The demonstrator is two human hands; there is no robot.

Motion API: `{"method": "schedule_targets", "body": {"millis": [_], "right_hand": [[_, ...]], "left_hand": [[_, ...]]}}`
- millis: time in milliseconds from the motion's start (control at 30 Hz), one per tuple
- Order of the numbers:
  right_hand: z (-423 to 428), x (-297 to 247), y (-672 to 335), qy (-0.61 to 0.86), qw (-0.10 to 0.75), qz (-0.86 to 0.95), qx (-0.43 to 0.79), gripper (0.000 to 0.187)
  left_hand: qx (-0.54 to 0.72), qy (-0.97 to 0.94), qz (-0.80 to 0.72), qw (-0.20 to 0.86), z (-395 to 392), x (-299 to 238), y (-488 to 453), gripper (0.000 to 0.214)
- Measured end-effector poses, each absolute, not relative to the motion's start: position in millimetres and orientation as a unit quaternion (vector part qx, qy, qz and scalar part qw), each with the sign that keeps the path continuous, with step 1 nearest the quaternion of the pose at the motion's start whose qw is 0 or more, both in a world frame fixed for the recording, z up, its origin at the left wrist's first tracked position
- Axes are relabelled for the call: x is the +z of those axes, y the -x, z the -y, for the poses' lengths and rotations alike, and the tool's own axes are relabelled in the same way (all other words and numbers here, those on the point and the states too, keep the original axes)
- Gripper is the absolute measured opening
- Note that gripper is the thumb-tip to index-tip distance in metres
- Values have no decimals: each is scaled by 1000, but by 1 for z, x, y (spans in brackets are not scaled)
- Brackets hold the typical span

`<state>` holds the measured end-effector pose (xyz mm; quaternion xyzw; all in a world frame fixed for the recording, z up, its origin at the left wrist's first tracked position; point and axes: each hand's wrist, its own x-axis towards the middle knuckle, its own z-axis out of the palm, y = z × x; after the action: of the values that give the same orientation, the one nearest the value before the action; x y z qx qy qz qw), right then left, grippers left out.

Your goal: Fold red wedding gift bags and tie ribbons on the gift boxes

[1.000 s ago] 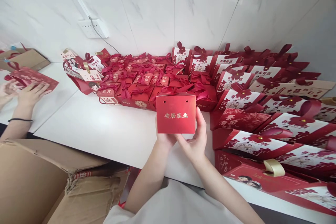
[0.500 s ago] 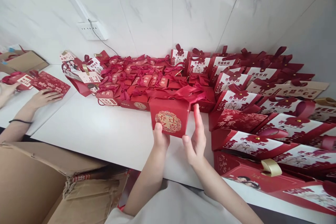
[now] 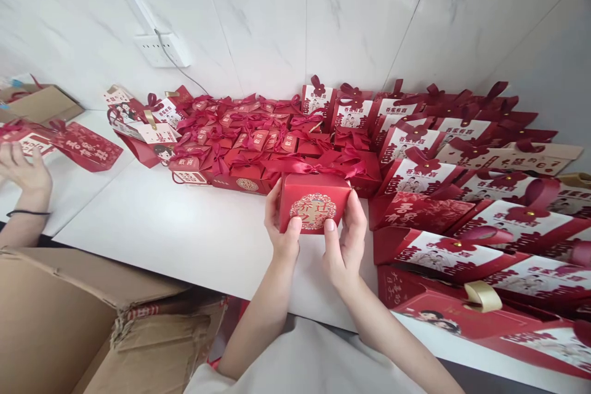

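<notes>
A red gift box point(image 3: 314, 200) with a round gold emblem and a red ribbon bow on top is held between my two hands, its front face toward me. My left hand point(image 3: 282, 228) grips its left side, the thumb on the front. On its right side is my right hand point(image 3: 346, 237), also with the thumb on the front face. Just behind the held box stand rows of similar red ribbon-tied boxes point(image 3: 247, 172). To the right are several red and white gift boxes point(image 3: 418, 178) with ribbon loop handles, packed close together.
A co-worker's hand point(image 3: 28, 169) is at the far left near a red box point(image 3: 90, 146). An opened cardboard carton point(image 3: 96, 271) stands below the white table's point(image 3: 184, 231) front edge. Another carton point(image 3: 46, 106) sits at the back left. A wall socket point(image 3: 162, 51) is above.
My right hand has closed onto the box, which has turned to face me squarely and shifted slightly right. The co-worker's nearer hand has drawn back left from the red box there.
</notes>
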<state>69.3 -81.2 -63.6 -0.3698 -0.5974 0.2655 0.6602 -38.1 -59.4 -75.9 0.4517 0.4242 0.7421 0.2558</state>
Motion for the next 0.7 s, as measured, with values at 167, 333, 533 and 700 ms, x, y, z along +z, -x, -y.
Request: {"method": "schedule_targets", "body": {"millis": [167, 333, 533, 700], "right_hand": [[83, -58, -70, 403, 646, 570, 307, 63], [80, -45, -71, 326, 625, 528, 474, 83], [71, -45, -71, 346, 645, 331, 596, 58], [69, -37, -68, 330, 702, 301, 555, 56]], "left_hand": [[717, -507, -478, 40, 61, -68, 38, 79], [628, -579, -496, -155, 64, -51, 33, 78], [607, -719, -338, -32, 74, -50, 41, 65], [603, -706, -343, 142, 58, -26, 60, 59]]}}
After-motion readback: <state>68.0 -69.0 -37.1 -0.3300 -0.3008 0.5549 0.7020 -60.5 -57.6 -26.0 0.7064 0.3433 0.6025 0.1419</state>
